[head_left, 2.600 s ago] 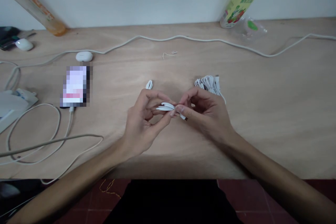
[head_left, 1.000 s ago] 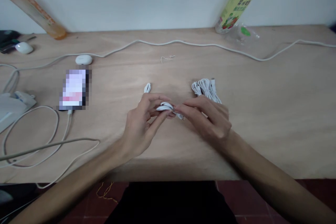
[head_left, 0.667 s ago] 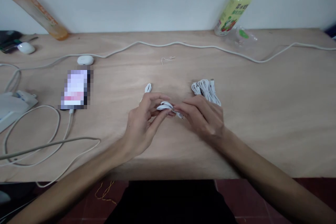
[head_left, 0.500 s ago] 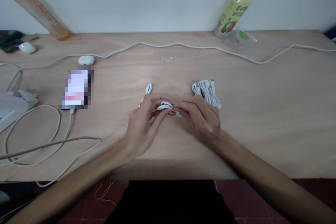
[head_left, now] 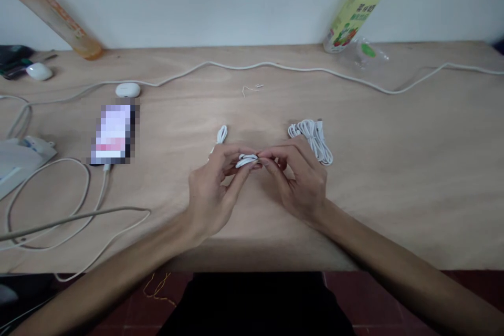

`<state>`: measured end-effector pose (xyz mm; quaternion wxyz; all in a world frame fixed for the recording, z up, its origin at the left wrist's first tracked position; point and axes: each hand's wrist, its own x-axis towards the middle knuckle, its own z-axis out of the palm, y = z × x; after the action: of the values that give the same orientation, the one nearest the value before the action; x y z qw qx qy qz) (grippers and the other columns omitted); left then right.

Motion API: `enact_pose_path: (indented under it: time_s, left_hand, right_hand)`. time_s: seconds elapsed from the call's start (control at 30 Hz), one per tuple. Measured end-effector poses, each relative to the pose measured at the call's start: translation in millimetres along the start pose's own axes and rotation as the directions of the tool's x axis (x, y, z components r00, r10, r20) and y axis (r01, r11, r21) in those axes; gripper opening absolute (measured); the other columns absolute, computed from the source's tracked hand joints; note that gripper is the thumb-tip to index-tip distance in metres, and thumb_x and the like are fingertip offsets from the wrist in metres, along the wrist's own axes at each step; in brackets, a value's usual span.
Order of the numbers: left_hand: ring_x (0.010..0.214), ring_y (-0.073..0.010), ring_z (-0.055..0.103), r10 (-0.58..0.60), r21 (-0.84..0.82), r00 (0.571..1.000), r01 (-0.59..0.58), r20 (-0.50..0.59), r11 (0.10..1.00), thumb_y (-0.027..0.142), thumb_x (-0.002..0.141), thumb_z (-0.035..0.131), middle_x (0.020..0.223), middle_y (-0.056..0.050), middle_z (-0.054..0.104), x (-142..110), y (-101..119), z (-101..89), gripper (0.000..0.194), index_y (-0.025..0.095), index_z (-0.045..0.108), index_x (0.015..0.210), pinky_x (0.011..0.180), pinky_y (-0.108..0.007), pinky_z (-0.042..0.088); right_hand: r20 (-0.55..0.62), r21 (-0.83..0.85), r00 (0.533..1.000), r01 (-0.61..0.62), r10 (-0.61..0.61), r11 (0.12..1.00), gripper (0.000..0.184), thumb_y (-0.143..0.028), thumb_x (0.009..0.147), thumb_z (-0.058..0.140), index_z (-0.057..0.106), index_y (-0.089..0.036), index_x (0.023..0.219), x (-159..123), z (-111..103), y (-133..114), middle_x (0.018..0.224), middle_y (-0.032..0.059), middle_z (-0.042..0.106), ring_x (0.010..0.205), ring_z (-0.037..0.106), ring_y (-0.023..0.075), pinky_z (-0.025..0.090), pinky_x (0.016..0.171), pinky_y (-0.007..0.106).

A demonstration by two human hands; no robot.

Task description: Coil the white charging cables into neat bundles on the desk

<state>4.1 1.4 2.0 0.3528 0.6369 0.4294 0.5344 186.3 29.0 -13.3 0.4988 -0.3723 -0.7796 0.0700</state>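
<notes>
"Grip?"

"Clamped. The left hand [head_left: 210,191] pinches a coiled white cable [head_left: 246,160] above the wooden tabletop [head_left: 413,168]; the right hand [head_left: 301,184] has thumb and finger closed on its right end."

"Nearby?"

"Beyond the right hand, bundled white USB cables [head_left: 314,139]; beyond the left, another white coil [head_left: 222,134], partly hidden."

"Surface and room?"

"Pale grain, a white cord [head_left: 268,64] crossing it; plain wall [head_left: 216,5] behind, red tiled floor [head_left: 378,304] below."

The left hand [head_left: 210,194] and the right hand [head_left: 305,184] are bare, with slim fingers [head_left: 237,185] and narrow wrists [head_left: 188,224]. Both forearms [head_left: 122,268] are uncovered too, long and lean, thickening gently away from the hands. Plain black clothing [head_left: 255,304] covers the body, too dark for its seams or folds to show.
</notes>
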Motion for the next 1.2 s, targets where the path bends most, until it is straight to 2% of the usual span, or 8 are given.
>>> enact_pose_path:
  time_s: [0.2, 0.47, 0.6, 0.8, 0.93, 1.2]
  left_hand:
    - [0.097, -0.0136, 0.086, 0.016, 0.041, 1.000, -0.014, -0.027, 0.999, 0.012, 0.101, 0.077, 0.110, 0.000, 0.087, -0.2, 3.4, 1.4, 0.024, 0.022, 0.068, 0.120, 0.089, -0.019, 0.070]
    - [0.099, -0.0153, 0.087, 0.014, 0.019, 0.999, -0.013, -0.032, 1.000, 0.014, 0.102, 0.076, 0.114, -0.002, 0.087, -0.8, 1.0, 2.3, 0.021, 0.022, 0.067, 0.120, 0.090, -0.023, 0.071]
    - [0.102, -0.0163, 0.086, -0.002, 0.016, 1.000, 0.003, -0.028, 1.000, 0.016, 0.103, 0.075, 0.115, -0.002, 0.087, -0.8, 1.6, 1.9, 0.020, 0.022, 0.067, 0.120, 0.093, -0.025, 0.071]
    - [0.100, -0.0153, 0.087, -0.009, 0.021, 1.000, 0.009, -0.009, 1.000, 0.018, 0.104, 0.075, 0.116, -0.001, 0.088, 0.9, 3.8, -1.7, 0.020, 0.023, 0.068, 0.122, 0.086, -0.020, 0.071]
    - [0.103, -0.0178, 0.087, -0.031, -0.011, 1.000, 0.031, 0.004, 0.999, 0.021, 0.103, 0.076, 0.117, -0.003, 0.088, 2.0, 4.6, -1.9, 0.017, 0.022, 0.069, 0.119, 0.082, -0.021, 0.072]
    - [0.107, -0.0230, 0.086, -0.099, -0.016, 0.995, 0.099, -0.031, 0.995, 0.028, 0.103, 0.077, 0.122, -0.005, 0.087, 0.4, 2.4, 2.5, 0.014, 0.022, 0.069, 0.112, 0.084, -0.032, 0.075]
  right_hand:
    - [-0.019, -0.001, 0.998, 0.054, -0.054, 0.999, 0.015, -0.010, 0.106, 0.069, 0.072, -0.024, 0.108, 2.2, 0.1, 1.4, 0.094, 0.0019, 0.078, 0.085, 0.071, 0.0197, 0.056, 0.072, 0.036]
    - [-0.035, 0.098, 0.996, -0.077, 0.080, 0.992, 0.015, -0.010, 0.102, 0.075, 0.077, -0.024, 0.103, 4.1, -2.2, -1.5, 0.090, 0.0003, 0.078, 0.082, 0.070, 0.0181, 0.057, 0.071, 0.034]
    - [-0.025, 0.109, 0.994, -0.099, 0.102, 0.989, 0.015, -0.011, 0.102, 0.076, 0.080, -0.026, 0.104, 3.7, -2.4, -0.9, 0.090, -0.0002, 0.080, 0.081, 0.071, 0.0185, 0.057, 0.071, 0.035]
    - [-0.055, 0.113, 0.996, -0.069, 0.075, 0.991, 0.017, -0.012, 0.101, 0.078, 0.081, -0.028, 0.105, 4.4, -3.6, 1.8, 0.092, -0.0003, 0.081, 0.081, 0.071, 0.0187, 0.058, 0.073, 0.037]
    - [-0.043, 0.090, 0.998, -0.052, 0.056, 0.995, 0.016, -0.010, 0.101, 0.076, 0.079, -0.026, 0.104, 5.3, -3.5, 2.2, 0.093, 0.0007, 0.081, 0.083, 0.072, 0.0189, 0.057, 0.075, 0.036]
    - [-0.055, -0.035, 0.996, 0.073, -0.075, 0.997, 0.013, -0.010, 0.104, 0.070, 0.074, -0.023, 0.105, 3.8, 1.6, 5.5, 0.092, 0.0027, 0.077, 0.084, 0.068, 0.0211, 0.055, 0.076, 0.038]
